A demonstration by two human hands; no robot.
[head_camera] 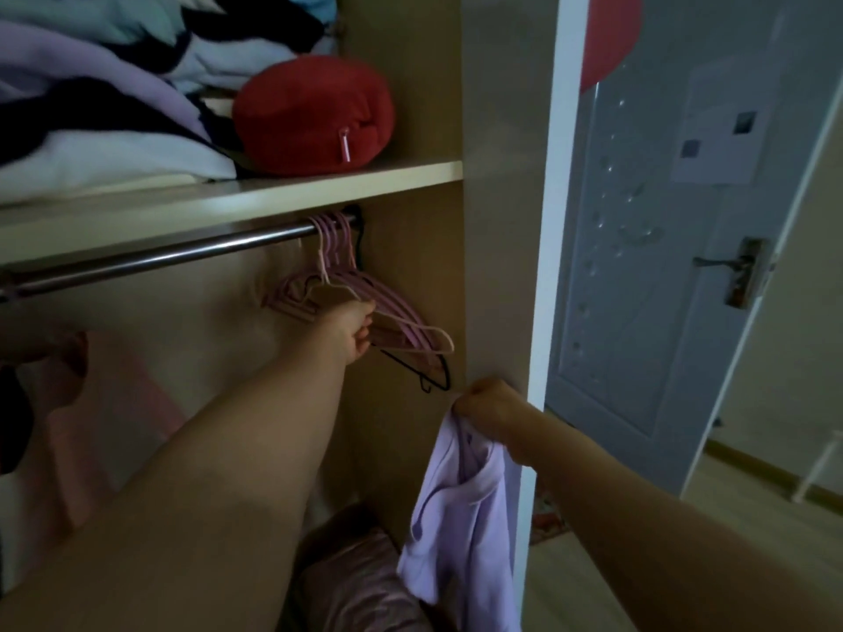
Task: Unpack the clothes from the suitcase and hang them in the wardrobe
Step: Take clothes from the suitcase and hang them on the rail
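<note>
Inside the open wardrobe a metal rail (182, 255) runs under a shelf. Several pink hangers (346, 285) hang bunched at the rail's right end, with a black hanger (429, 380) behind them. My left hand (353, 328) reaches up and grips the lower bar of one pink hanger. Lower right, my right hand (488, 403) pinches the top of a lilac garment (460, 508), which hangs limp beside the wardrobe's right side panel. The suitcase is out of view.
The shelf (273, 187) above holds folded clothes (91, 107) and a red cushion (314, 114). Pink garments (91, 426) hang at the left. A dark bundle (356, 581) lies on the wardrobe floor. The white wardrobe edge (552, 221) stands right, a grey door (661, 266) beyond it.
</note>
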